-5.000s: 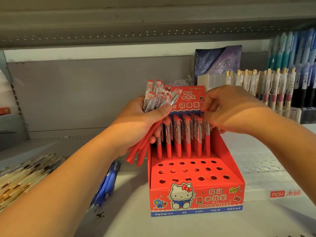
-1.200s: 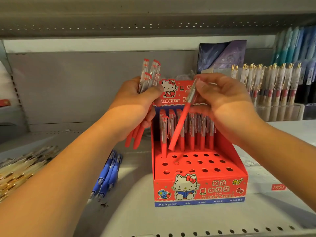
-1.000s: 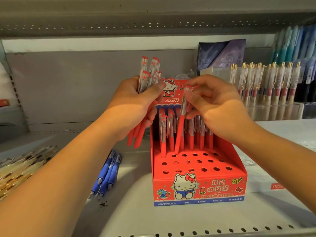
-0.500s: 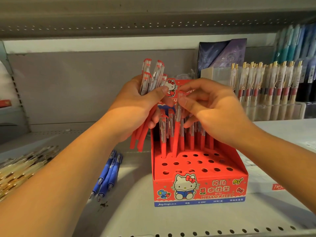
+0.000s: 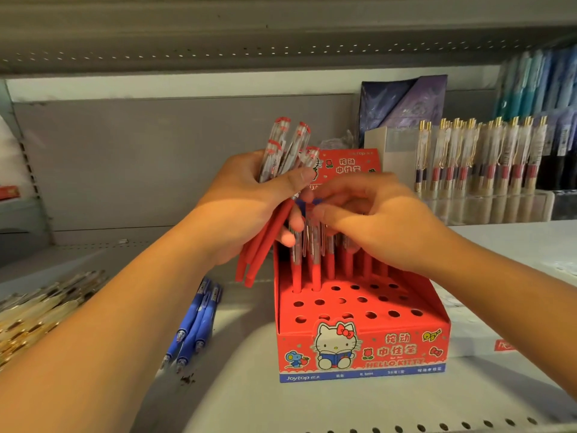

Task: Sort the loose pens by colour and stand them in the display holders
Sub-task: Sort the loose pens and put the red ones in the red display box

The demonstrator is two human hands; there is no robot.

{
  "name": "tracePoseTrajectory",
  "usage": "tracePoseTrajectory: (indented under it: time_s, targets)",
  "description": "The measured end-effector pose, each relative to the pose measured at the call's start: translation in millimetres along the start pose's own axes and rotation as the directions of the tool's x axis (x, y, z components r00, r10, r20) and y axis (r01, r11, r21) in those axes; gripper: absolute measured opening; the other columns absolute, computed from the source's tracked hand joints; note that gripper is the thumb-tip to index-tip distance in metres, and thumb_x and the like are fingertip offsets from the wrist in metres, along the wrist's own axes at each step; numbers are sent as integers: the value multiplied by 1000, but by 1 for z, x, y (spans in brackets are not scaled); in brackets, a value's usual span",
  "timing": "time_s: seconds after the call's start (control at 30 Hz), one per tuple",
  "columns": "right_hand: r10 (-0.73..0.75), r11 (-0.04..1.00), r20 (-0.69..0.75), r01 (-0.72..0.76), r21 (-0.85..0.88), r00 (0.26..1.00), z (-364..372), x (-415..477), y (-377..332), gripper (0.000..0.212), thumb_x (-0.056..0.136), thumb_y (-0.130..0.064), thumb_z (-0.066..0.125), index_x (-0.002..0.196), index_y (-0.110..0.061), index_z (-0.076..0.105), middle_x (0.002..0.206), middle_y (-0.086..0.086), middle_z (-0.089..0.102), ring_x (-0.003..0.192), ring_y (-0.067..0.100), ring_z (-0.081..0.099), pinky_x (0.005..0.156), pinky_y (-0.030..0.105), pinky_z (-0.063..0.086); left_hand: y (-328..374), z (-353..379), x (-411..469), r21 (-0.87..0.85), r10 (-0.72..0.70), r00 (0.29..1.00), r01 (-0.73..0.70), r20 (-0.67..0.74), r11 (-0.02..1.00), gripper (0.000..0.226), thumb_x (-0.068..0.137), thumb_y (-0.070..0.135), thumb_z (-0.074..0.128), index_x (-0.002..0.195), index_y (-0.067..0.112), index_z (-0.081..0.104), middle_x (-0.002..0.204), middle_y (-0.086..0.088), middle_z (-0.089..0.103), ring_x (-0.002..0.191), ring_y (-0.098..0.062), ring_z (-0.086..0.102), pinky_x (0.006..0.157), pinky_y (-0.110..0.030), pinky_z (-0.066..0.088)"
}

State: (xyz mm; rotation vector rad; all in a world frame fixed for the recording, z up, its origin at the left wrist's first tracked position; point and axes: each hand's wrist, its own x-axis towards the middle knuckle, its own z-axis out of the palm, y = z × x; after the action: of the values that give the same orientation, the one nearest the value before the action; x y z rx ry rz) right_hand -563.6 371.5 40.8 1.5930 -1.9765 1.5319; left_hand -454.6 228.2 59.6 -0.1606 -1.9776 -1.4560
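Observation:
A red Hello Kitty display holder (image 5: 402,348) stands on the shelf, with red pens (image 5: 315,264) upright in its back rows and empty holes in front. My left hand (image 5: 246,210) grips a bundle of red pens (image 5: 265,245) just left of the holder, their clear tops fanned upward. My right hand (image 5: 377,226) is curled over the standing pens, thumb and forefinger pinching the top of one red pen beside my left thumb. That hand hides the pens behind it.
Three blue pens (image 5: 196,326) lie loose on the shelf left of the holder. A pile of clear gold-trimmed pens (image 5: 37,307) lies at far left. Gold-clipped pens (image 5: 468,157) stand in a clear holder at back right. A metal shelf (image 5: 281,29) hangs overhead.
My right hand carried one red pen from the bundle to the holder, stood it in a hole and pushed it down, ending lower and closer to my left thumb. The left hand's bundle barely moved.

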Motion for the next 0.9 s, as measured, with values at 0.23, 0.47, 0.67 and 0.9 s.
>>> tracePoseTrajectory:
  time_s: [0.23,0.47,0.67,0.9]
  targets:
    - [30,907,-96,13,421,995,-6,0,-15,20,91,-3,64,104,-18,66,81,-1,72,77,15,71,45,23,50,3,2,-4,-25,-23,994,26,111,999,6,90,18,67,90,12,66,67,-6,66,46,-20,58,42,-29,50]
    - [84,846,-82,-28,532,993,-6,1,-15,12,86,-3,67,91,-15,65,79,-2,72,72,16,68,53,23,51,4,3,-5,-44,-50,984,58,169,997,21,80,30,69,96,15,67,74,-10,68,48,-23,60,43,-30,51]
    - [27,728,-101,49,684,995,-8,3,-16,10,81,-5,65,89,-9,61,81,6,73,74,19,70,62,25,55,3,0,-4,-75,-60,982,74,177,994,19,81,37,67,88,19,68,71,-12,68,48,-23,62,42,-31,52]
    - [64,684,-183,91,724,981,-13,6,-17,14,87,-1,62,97,-11,62,82,9,69,69,22,69,61,29,57,5,-1,-3,-58,-27,997,31,76,998,20,92,30,60,96,11,62,69,-7,69,46,-21,62,40,-29,51]
